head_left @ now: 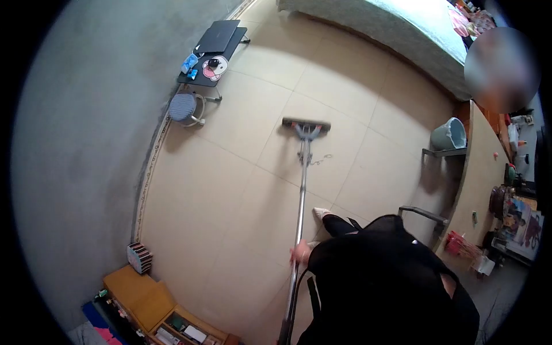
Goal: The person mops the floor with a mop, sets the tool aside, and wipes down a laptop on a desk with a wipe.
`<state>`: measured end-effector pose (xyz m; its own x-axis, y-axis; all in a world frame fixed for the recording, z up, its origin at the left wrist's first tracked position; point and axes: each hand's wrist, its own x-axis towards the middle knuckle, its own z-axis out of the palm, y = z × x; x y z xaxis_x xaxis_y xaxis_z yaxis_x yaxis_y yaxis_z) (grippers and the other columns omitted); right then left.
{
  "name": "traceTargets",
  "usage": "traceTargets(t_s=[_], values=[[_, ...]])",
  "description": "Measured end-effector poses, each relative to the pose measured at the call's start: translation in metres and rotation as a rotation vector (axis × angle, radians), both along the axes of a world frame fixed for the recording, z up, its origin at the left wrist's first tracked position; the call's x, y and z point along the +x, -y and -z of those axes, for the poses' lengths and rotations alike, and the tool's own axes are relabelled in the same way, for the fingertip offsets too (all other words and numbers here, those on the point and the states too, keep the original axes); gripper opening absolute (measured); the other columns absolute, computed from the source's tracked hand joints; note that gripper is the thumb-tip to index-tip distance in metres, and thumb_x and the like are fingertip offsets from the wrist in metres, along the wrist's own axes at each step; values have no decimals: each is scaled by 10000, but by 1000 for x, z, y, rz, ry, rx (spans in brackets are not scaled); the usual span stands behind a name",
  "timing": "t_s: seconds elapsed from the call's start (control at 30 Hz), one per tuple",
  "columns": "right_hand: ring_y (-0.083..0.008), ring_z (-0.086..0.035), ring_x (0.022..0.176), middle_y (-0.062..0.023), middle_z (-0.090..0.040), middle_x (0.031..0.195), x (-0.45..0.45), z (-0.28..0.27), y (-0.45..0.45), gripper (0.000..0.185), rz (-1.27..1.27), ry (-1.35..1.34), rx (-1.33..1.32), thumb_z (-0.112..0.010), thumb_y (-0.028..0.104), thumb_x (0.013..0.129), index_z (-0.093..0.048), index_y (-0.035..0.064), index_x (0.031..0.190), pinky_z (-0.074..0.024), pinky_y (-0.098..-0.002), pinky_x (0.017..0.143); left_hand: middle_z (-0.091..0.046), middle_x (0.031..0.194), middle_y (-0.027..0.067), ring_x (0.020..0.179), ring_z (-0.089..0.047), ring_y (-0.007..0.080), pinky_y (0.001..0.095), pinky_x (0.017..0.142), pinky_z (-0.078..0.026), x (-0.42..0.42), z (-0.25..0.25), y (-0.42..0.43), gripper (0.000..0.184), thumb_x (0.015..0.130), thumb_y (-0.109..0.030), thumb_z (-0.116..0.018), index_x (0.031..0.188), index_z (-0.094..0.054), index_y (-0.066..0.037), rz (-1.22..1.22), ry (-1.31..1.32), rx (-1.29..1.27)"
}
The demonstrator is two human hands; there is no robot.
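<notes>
My right hand point(300, 252) is wrapped round the long metal pole of a sponge mop, its black-sleeved arm reaching across in front of my body. The mop's wide head point(306, 125) rests flat on the tiled floor point(230, 172) ahead of me, joined to the pole by a grey bracket. A thin string-like loop point(323, 158) shows beside the lower pole. At the bottom edge the pole's dark upper end runs out of the picture. My left hand is not visible. One foot in a light shoe point(322, 213) stands just right of the pole.
Along the left wall stand a low folding table point(210, 75) with a laptop point(218, 35), and a round stool point(183, 108). A bed point(391, 29) lies at the back. To the right are a bucket point(447, 135) and a desk point(480, 167). Wooden drawers point(132, 290) stand lower left.
</notes>
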<state>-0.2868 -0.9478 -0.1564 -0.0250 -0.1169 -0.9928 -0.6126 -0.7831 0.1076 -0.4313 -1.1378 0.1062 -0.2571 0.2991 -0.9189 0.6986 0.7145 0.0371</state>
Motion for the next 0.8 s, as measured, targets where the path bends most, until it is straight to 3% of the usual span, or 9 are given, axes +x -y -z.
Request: traceTargets(t_s=[0.1, 0.17, 0.2, 0.23, 0.33, 0.4, 0.53, 0.63, 0.8], values=[[-267, -512, 493, -145, -474, 603, 66, -2, -81, 292, -733, 334, 455, -507, 132, 730, -302, -11, 881, -446, -362, 396, -548, 730, 148, 671, -539, 293, 360, 608, -417, 40, 26, -65, 291, 707, -240, -550, 928, -487, -61, 53, 7, 149], [-290, -489, 465, -169, -482, 613, 109, 191, -101, 310, -147, -193, 584, -326, 292, 806, -302, -12, 867, -431, -422, 423, -517, 678, 176, 655, -509, 348, 391, 542, -398, 71, 46, -124, 242, 694, -236, -558, 825, -468, -53, 92, 42, 365], [-271, -500, 476, -167, -487, 612, 131, 93, -143, 270, -526, 285, 553, -404, 231, 780, -278, 14, 881, -431, -396, 417, -525, 682, 173, 656, -516, 344, 401, 535, -397, 84, 55, -148, 223, 706, -227, -539, 826, -460, -56, 205, 43, 457], [-264, -511, 486, -156, -497, 612, 149, 156, -161, 274, -529, 476, 544, -404, 260, 772, -288, 31, 870, -422, -404, 414, -527, 658, 165, 627, -519, 342, 412, 531, -397, 99, 55, -174, 214, 716, -237, -517, 823, -454, -63, 226, 78, 502], [-212, -498, 436, -107, -526, 575, 209, 73, -197, 254, -569, 392, 557, -420, 260, 761, -352, 23, 820, -363, -340, 360, -537, 616, 173, 591, -532, 347, 442, 522, -412, 130, 77, -215, 248, 706, -264, -512, 782, -421, -46, 427, 118, 519], [-176, -502, 744, -67, -518, 735, 212, 52, -199, 125, -320, 310, 320, -434, 152, 736, -489, 108, 838, -408, -305, 564, -541, 599, 171, 589, -537, 349, 448, 519, -418, 135, 79, -207, 257, 708, -269, -507, 780, -407, -44, 497, 98, 578], [-262, -502, 813, -141, -514, 817, 180, 149, -108, 336, -536, 239, 359, -482, 317, 701, -468, 65, 923, -388, -445, 593, -533, 585, 167, 584, -538, 339, 449, 515, -409, 86, 90, -118, 256, 702, -233, -537, 818, -403, -48, 407, 128, 511], [-248, -506, 812, -109, -527, 815, 87, 148, -7, 313, -813, 224, 445, -490, 323, 686, -501, 88, 892, -384, -455, 597, -532, 687, 177, 660, -530, 327, 382, 565, -410, 6, 71, -18, 277, 702, -155, -543, 924, -440, -26, 114, 225, 349], [-225, -512, 809, -57, -547, 811, -126, 99, 196, 279, -1934, 94, 741, -503, 333, 660, -556, 126, 840, -378, -472, 604, -544, 734, 116, 677, -538, 246, 334, 608, -409, -171, 27, 215, 273, 637, -116, -591, 870, -506, 0, -293, 274, 419]])
